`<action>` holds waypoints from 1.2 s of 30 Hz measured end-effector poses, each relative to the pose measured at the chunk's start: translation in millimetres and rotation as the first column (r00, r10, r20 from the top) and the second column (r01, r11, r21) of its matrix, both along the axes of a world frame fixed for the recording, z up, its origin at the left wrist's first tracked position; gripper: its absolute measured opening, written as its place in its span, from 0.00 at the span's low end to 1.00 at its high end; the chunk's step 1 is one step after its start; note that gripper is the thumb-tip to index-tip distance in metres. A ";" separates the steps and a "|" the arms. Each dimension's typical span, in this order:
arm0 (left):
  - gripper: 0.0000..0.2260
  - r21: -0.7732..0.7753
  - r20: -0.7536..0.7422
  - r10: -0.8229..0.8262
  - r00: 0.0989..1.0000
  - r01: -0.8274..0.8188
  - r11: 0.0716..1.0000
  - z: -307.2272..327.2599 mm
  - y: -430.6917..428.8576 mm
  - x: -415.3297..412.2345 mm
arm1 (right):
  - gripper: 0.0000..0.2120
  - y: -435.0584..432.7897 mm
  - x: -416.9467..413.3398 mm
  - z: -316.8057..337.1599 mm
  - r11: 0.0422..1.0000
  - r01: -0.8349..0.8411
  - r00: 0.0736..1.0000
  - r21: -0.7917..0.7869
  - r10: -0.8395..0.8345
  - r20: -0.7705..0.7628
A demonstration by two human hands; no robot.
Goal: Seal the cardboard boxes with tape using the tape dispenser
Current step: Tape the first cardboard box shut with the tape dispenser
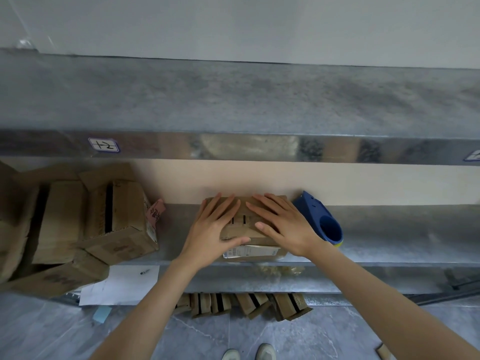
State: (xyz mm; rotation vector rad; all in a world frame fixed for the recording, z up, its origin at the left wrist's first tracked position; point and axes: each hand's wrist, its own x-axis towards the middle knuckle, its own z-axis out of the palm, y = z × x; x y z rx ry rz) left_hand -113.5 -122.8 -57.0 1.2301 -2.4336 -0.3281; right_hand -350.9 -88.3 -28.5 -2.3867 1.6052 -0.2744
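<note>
The fingers [220, 206] of the left hand [215, 227] are held straight and slightly spread, laid flat on the top of a small cardboard box [242, 213]. The left thumb is stretched to the right along the near edge of that top. The fingers [265, 207] of the right hand [281, 224] are likewise straight and spread, pressed flat on the right half of the same top, with the thumb turned inward toward the left hand. Nothing is gripped by either hand.

Between the two hands a strip of the box top is left uncovered, where a few dark printed marks can be seen. A white label [249, 252] is stuck on the near side of the box. The box is set on a metal shelf [389, 229], close to its near edge.

Just beside the box, to the right, a blue tape dispenser [319, 216] is lying on the shelf, close to the right wrist.

Well apart to the left, several open cardboard boxes [122, 214] are piled on the same shelf, with a pink tag [155, 213] at their right side and white sheets of paper [124, 281] hanging over the near edge. An upper shelf [233, 100] is seen above, with a handwritten sticker [104, 145] on its front edge. More small boxes [246, 305] are stacked on the floor [285, 333] below, near a pair of shoes [249, 353].
</note>
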 end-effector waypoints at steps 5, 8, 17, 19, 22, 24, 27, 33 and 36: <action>0.42 -0.015 -0.049 0.000 0.999 -0.001 1.000 -2.3 -1.3 0.4 | 0.30 -2.3 0.0 -4.0 1.000 0.024 1.000 -0.007 -0.024 -0.001; 0.43 -0.013 -0.084 -0.010 0.996 0.009 1.000 -3.6 -2.2 0.6 | 0.29 -2.7 0.3 -5.3 0.999 0.039 0.999 -0.019 -0.038 0.036; 0.40 0.074 -0.124 -0.112 0.986 0.122 0.990 -3.9 -17.5 11.7 | 0.28 3.8 5.9 -15.6 0.967 0.254 0.920 0.023 -0.249 0.302; 0.40 0.073 -0.116 -0.145 0.983 0.154 0.985 -2.4 -24.9 14.9 | 0.29 6.1 7.4 -14.2 0.967 0.253 0.925 0.031 -0.251 0.284; 0.41 0.061 -0.108 -0.161 0.981 0.168 0.984 0.7 -32.5 17.9 | 0.29 7.2 6.2 -12.8 0.975 0.221 0.948 0.024 -0.220 0.230; 0.41 0.095 -0.128 -0.139 0.982 0.151 0.984 1.1 -33.1 19.4 | 0.28 6.2 4.1 -11.7 0.973 0.226 0.937 0.056 -0.232 0.262; 0.39 0.138 -0.252 -0.062 0.966 0.099 0.985 -3.0 -29.9 27.0 | 0.24 6.7 -1.7 -11.9 0.968 0.241 0.900 0.070 -0.250 0.356; 0.34 0.167 -0.352 0.136 0.926 -0.081 0.983 0.9 -13.2 32.8 | 0.19 4.7 -10.1 -5.6 0.965 0.202 0.847 0.166 -0.257 0.465; 0.28 0.121 -0.413 0.249 0.876 -0.218 0.968 3.2 -2.1 25.8 | 0.20 2.9 -19.8 -6.9 0.970 0.150 0.835 0.194 -0.229 0.501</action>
